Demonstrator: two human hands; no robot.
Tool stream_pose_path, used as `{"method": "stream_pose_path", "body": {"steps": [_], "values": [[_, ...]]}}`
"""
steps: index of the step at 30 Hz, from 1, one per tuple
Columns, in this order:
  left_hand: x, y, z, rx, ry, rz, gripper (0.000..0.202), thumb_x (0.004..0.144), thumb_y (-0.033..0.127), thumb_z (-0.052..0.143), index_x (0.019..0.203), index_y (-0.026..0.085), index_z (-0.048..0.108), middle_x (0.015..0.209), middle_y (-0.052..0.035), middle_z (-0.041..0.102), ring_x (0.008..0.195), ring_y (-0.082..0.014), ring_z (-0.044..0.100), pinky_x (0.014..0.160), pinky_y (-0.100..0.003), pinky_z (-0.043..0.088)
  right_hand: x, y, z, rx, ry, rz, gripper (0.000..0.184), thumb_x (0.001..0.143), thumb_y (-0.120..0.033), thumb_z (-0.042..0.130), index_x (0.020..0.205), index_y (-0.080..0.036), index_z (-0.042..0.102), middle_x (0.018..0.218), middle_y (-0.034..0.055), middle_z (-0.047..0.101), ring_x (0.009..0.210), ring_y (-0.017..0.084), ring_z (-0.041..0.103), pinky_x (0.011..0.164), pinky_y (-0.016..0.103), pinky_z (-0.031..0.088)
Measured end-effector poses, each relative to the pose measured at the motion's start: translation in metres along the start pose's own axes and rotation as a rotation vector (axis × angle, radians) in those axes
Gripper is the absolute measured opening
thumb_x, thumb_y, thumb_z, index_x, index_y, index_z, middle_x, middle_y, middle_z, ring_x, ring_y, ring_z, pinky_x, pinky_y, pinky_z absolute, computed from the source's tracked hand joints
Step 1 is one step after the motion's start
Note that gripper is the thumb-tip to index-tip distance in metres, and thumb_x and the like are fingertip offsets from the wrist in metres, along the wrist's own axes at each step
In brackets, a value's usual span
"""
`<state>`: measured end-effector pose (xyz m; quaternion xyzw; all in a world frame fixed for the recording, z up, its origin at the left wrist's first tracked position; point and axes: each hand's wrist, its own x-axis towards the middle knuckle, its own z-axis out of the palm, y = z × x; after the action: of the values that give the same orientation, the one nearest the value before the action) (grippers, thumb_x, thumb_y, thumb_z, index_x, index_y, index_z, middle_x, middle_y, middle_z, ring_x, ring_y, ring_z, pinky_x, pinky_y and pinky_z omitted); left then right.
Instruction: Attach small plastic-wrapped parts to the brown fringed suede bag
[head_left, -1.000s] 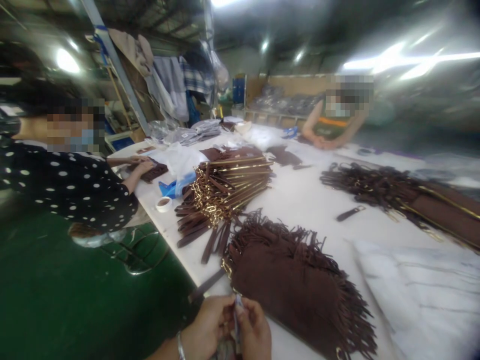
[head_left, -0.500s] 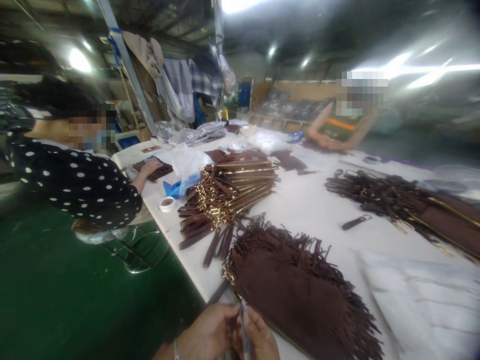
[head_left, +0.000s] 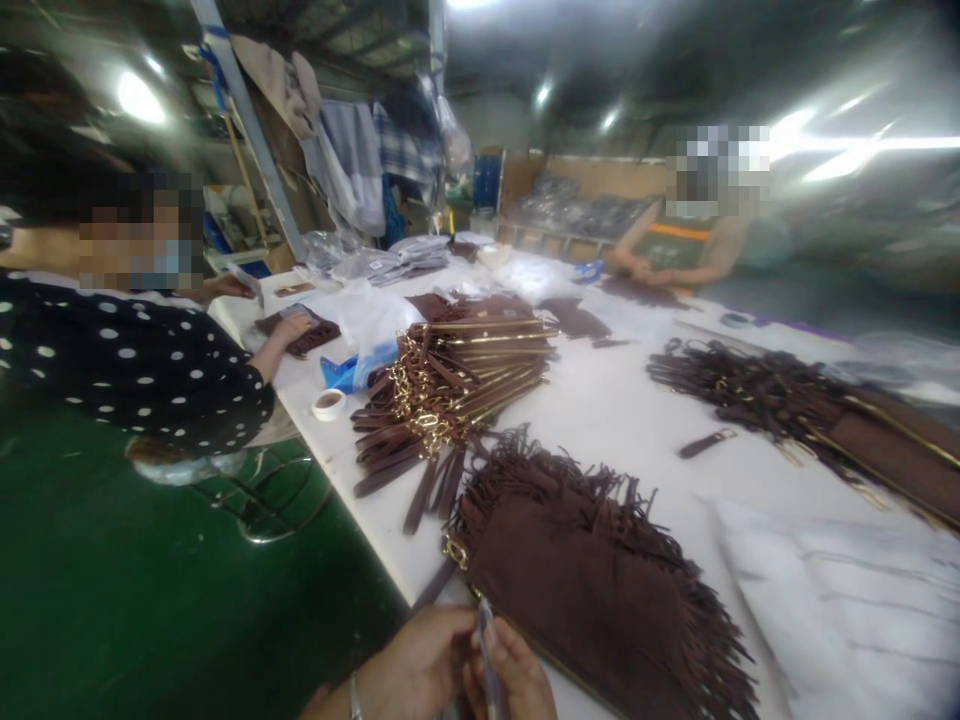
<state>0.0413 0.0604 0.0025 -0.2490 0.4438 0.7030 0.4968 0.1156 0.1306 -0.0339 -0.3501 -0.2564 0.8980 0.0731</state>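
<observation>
Observed from within the room: a brown fringed pouch point(head_left: 570, 580) lies flat on the white surface point(head_left: 622, 400), directly in front of the worker, its fringe running along the far and right sides. A gold clasp point(head_left: 454, 552) sits at the pouch's left end.

The worker's hands are together at the pouch's near left edge. The right hand point(head_left: 521, 675) grips a slim grey item point(head_left: 489, 650) between thumb and fingers; its type cannot be determined. The left hand point(head_left: 416, 655), with a bracelet point(head_left: 355, 695) at the wrist, is curled close against the right; whether it also grips the item I cannot tell.

Beyond the pouch, to its left, is a pile of brown straps point(head_left: 450, 385) with gold hardware; farther left of the pouch, a tape roll point(head_left: 329, 404). Beyond the pouch to its right lie a single strap point(head_left: 705, 443) and a heap of brown goods point(head_left: 787, 400). White wrapping point(head_left: 847, 590) is spread just right of the pouch.

Two co-workers are noted: one in polka dots point(head_left: 127, 370), left of and beyond the pouch; another in green point(head_left: 679, 255), well beyond it.
</observation>
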Motion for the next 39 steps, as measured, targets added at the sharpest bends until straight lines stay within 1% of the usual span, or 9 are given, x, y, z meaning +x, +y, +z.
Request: {"method": "stream_pose_path", "body": {"steps": [9, 15, 17, 21, 25, 28, 32, 37, 39], "values": [[-0.005, 0.010, 0.004, 0.197, -0.083, 0.066, 0.003, 0.061, 0.012, 0.062, 0.061, 0.010, 0.064, 0.052, -0.0013, 0.049, 0.044, -0.0112, 0.048, 0.046, -0.021, 0.038, 0.004, 0.007, -0.010, -0.041, 0.017, 0.020, 0.049, 0.051, -0.041, 0.092, 0.079, -0.019, 0.058, 0.062, -0.0037, 0.065, 0.042, 0.007, 0.052, 0.047, 0.021, 0.048], [-0.011, 0.010, 0.003, 0.115, -0.169, 0.083, 0.010, 0.059, 0.013, 0.066, 0.067, 0.007, 0.067, 0.060, -0.0045, 0.054, 0.051, -0.0117, 0.050, 0.051, -0.022, 0.040, 0.007, 0.011, -0.014, -0.029, 0.030, -0.023, 0.053, 0.047, -0.043, 0.093, 0.075, -0.019, 0.055, 0.060, -0.0025, 0.065, 0.041, 0.008, 0.052, 0.043, 0.020, 0.044], [-0.010, 0.007, -0.002, 0.057, -0.200, 0.087, 0.010, 0.064, 0.014, 0.067, 0.071, 0.007, 0.067, 0.065, -0.0065, 0.058, 0.057, -0.0126, 0.052, 0.055, -0.022, 0.041, 0.009, 0.015, -0.015, -0.027, 0.017, -0.025, 0.052, 0.048, -0.046, 0.092, 0.073, -0.019, 0.055, 0.058, -0.0024, 0.064, 0.039, 0.007, 0.051, 0.042, 0.019, 0.041], [-0.003, 0.000, -0.013, -0.025, -0.250, 0.031, 0.026, 0.082, 0.034, 0.068, 0.082, 0.008, 0.067, 0.070, -0.0073, 0.060, 0.058, -0.0125, 0.053, 0.054, -0.022, 0.041, 0.014, 0.021, -0.017, -0.046, -0.049, -0.014, 0.052, 0.051, -0.052, 0.090, 0.068, -0.017, 0.056, 0.044, -0.0045, 0.054, 0.033, 0.006, 0.046, 0.036, 0.015, 0.031], [0.006, -0.004, -0.015, -0.051, -0.197, -0.066, 0.026, 0.079, 0.035, 0.070, 0.079, 0.010, 0.063, 0.069, -0.0056, 0.060, 0.055, -0.0127, 0.053, 0.051, -0.022, 0.041, 0.015, 0.023, -0.019, -0.106, -0.071, -0.010, 0.054, 0.051, -0.056, 0.089, 0.069, -0.017, 0.057, 0.045, -0.0033, 0.057, 0.034, 0.007, 0.046, 0.036, 0.016, 0.030], [0.008, -0.005, -0.008, 0.013, -0.155, -0.040, 0.019, 0.075, 0.029, 0.067, 0.070, 0.012, 0.058, 0.062, -0.0036, 0.056, 0.050, -0.0137, 0.052, 0.047, -0.023, 0.040, 0.015, 0.022, -0.018, -0.152, -0.106, -0.021, 0.055, 0.053, -0.060, 0.086, 0.068, -0.017, 0.056, 0.041, -0.0037, 0.054, 0.032, 0.007, 0.043, 0.036, 0.017, 0.030], [0.006, -0.004, 0.003, 0.075, -0.044, 0.022, 0.012, 0.071, 0.021, 0.059, 0.063, 0.014, 0.053, 0.054, -0.0010, 0.050, 0.046, -0.0137, 0.050, 0.044, -0.022, 0.036, 0.015, 0.022, -0.014, -0.123, -0.072, -0.085, 0.055, 0.054, -0.058, 0.086, 0.069, -0.018, 0.052, 0.044, -0.0055, 0.054, 0.033, 0.005, 0.042, 0.037, 0.017, 0.032], [-0.001, -0.002, 0.010, 0.151, -0.016, 0.059, 0.016, 0.080, 0.026, 0.055, 0.069, 0.016, 0.051, 0.054, 0.0015, 0.048, 0.042, -0.0126, 0.047, 0.042, -0.021, 0.034, 0.014, 0.015, -0.005, -0.141, -0.013, -0.094, 0.063, 0.041, -0.057, 0.090, 0.068, -0.020, 0.046, 0.054, -0.0024, 0.061, 0.035, 0.007, 0.046, 0.038, 0.019, 0.036], [-0.004, 0.000, 0.011, 0.165, -0.019, 0.056, 0.017, 0.083, 0.029, 0.055, 0.073, 0.016, 0.053, 0.054, 0.0019, 0.048, 0.041, -0.0125, 0.046, 0.041, -0.021, 0.033, 0.013, 0.014, -0.002, -0.139, 0.006, -0.114, 0.063, 0.042, -0.058, 0.088, 0.068, -0.020, 0.047, 0.055, -0.0012, 0.062, 0.036, 0.008, 0.047, 0.038, 0.019, 0.037]]}}
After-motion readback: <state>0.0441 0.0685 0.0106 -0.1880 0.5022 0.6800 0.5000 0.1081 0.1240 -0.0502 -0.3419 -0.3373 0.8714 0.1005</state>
